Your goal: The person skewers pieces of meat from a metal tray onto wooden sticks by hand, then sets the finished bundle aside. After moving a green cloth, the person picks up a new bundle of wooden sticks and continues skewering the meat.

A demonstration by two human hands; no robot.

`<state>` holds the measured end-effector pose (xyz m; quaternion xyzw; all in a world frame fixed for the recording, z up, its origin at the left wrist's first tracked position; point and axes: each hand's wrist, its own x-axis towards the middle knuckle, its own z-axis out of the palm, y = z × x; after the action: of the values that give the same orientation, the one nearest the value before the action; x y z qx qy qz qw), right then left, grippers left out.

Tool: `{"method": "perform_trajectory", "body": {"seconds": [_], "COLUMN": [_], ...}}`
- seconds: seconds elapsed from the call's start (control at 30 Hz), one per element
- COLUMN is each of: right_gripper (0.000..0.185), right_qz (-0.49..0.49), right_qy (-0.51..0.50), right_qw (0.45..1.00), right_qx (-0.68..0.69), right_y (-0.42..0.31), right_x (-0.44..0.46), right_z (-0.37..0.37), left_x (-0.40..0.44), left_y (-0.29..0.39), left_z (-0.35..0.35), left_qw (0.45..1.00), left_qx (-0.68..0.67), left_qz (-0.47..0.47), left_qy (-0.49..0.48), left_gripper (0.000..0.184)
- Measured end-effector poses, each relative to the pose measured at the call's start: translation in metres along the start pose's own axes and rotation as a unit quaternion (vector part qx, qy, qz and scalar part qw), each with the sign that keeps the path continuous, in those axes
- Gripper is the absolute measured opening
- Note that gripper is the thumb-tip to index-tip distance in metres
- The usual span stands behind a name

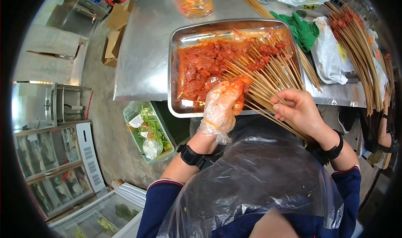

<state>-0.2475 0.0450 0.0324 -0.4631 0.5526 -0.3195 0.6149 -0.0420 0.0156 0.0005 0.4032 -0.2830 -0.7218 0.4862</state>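
Observation:
A steel tray [172, 70] holds red marinated meat [201, 66] on its left side. Loaded bamboo skewers [278, 68] lie along its right side, bare ends pointing toward me. My left hand [220, 108], in a clear plastic glove smeared red at the fingers, is closed on a piece of meat over the tray's near edge. My bare right hand [297, 108] pinches the bare shaft of a bamboo skewer between thumb and fingers. The skewer's tip is hidden near my left fingers.
A clear plastic container [194, 4] stands behind the tray. To the right are a green cloth [299, 29], white plastic bags [328, 49] and a large bundle of skewers [360, 58]. A green bin with vegetables [150, 131] sits below the metal table [140, 58].

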Motion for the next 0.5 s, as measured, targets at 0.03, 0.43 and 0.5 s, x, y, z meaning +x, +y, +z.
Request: {"method": "perform_trajectory", "body": {"seconds": [0.03,0.43,0.5], "right_gripper": [0.015,0.021,0.024], "right_qz": [0.0,-0.079,-0.033], "right_qy": [-0.001,-0.083,-0.105], "right_qw": [1.0,0.99,0.992], "right_qx": [-0.001,-0.085,-0.062], "right_y": [-0.002,-0.003,-0.004], "right_x": [-0.001,-0.005,-0.002], "right_z": [-0.001,-0.009,-0.012], "left_x": [0.0,0.02,0.038], "left_y": [0.001,0.013,0.004], "left_z": [0.0,-0.018,-0.062], "left_qw": [1.0,0.987,0.959], "left_qx": [-0.001,0.018,0.176], "left_qz": [0.008,0.122,0.178], "left_qy": [-0.011,0.1,0.132], "left_gripper": [0.025,0.024,0.024]}}
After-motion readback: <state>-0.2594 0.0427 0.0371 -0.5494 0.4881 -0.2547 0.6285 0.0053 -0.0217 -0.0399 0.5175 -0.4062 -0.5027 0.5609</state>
